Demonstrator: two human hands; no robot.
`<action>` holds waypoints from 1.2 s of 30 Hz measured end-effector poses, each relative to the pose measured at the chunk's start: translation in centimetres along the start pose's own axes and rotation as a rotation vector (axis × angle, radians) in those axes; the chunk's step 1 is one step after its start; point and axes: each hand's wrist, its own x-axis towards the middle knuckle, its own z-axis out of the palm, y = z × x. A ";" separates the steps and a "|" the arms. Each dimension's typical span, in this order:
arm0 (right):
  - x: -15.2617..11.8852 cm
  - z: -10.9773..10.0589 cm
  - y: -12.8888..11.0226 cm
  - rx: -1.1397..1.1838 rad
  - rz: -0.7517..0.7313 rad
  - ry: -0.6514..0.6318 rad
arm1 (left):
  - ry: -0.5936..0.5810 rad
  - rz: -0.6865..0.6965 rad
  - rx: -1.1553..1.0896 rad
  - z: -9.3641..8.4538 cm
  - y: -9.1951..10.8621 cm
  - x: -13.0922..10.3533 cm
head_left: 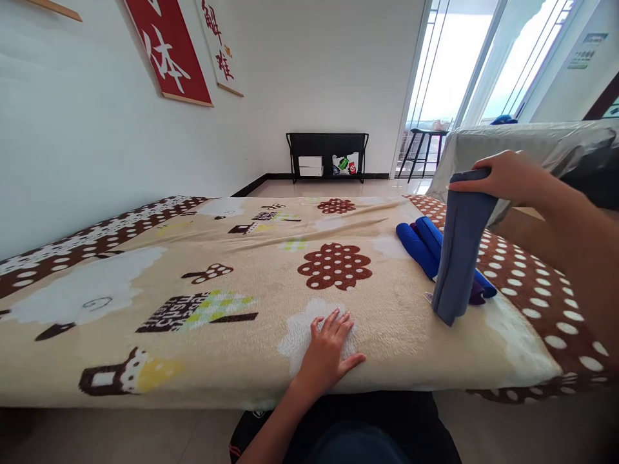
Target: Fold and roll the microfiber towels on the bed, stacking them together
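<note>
My right hand (488, 177) grips one end of a rolled grey-blue cloth (461, 251), fingers and thumb closed around its top. The cloth hangs upright over the right side of the bed, and I cannot tell whether its lower end touches the blanket. Behind it lie rolled blue cloths (416, 250), with a dark purple cloth (477, 294) among them, partly hidden by the grey-blue one. My left hand (329, 348) rests flat on the patterned blanket (271, 270), fingers spread, holding nothing.
The blanket has a brown polka-dot border (546, 296). Against the far wall stands a black rack (327, 145) holding a white box (310, 166). A black stool (425, 145) is by the glass door. Plastic sheeting (527, 145) covers furniture at right. My legs are under the bed's near edge.
</note>
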 end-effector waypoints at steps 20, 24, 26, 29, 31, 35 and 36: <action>-9.4 17.7 0.5 -0.134 -0.368 -0.075 | 0.011 0.032 0.018 0.4 -0.7 -0.2; -10.8 18.9 0.2 -0.130 -0.371 -0.116 | 0.040 0.045 0.022 0.6 -0.8 -0.2; -10.3 18.8 0.0 -0.101 -0.336 -0.142 | 0.048 0.046 0.023 0.6 -0.9 -0.2; -9.1 19.3 -1.3 -0.025 -0.232 -0.221 | 0.043 0.045 0.026 0.6 -0.9 -0.2; -8.4 20.0 -2.6 0.018 -0.093 -0.251 | 0.032 0.047 0.030 0.5 -0.8 -0.2; -6.7 21.9 -4.7 0.068 0.176 -0.218 | 0.028 0.048 0.030 0.5 -0.8 -0.4; -6.2 22.2 -4.8 0.082 0.236 -0.213 | 0.033 0.046 0.027 0.5 -0.8 -0.4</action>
